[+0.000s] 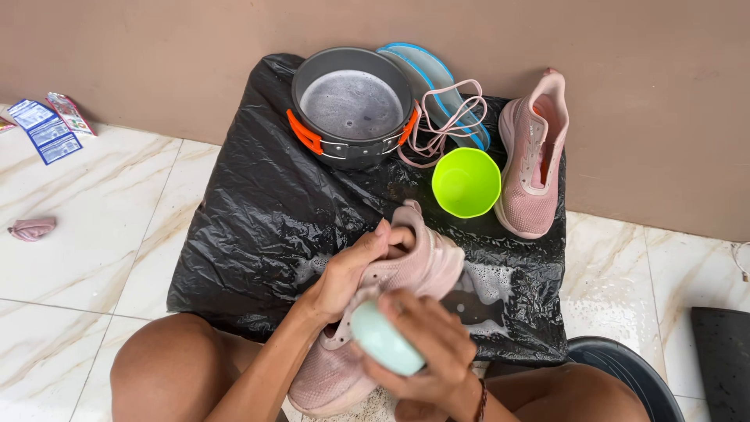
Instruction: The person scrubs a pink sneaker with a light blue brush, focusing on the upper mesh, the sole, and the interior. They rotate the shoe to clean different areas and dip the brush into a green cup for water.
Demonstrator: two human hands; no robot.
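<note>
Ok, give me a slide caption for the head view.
Left hand steadies a pink shoe; right hand holds a pale green soap bar.

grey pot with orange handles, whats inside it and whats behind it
Inside the grey pot is cloudy, soapy-looking liquid; its bottom is hidden. Behind it lies a blue-rimmed lid, partly covered by the pot and pink laces.

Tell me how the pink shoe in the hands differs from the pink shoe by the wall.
The held shoe is gripped by the left hand and lies tilted over the lap; the far shoe rests untouched on the black plastic sheet. Suds lie around the held shoe, none shows on the far shoe. Both are pink and unlaced.
</note>
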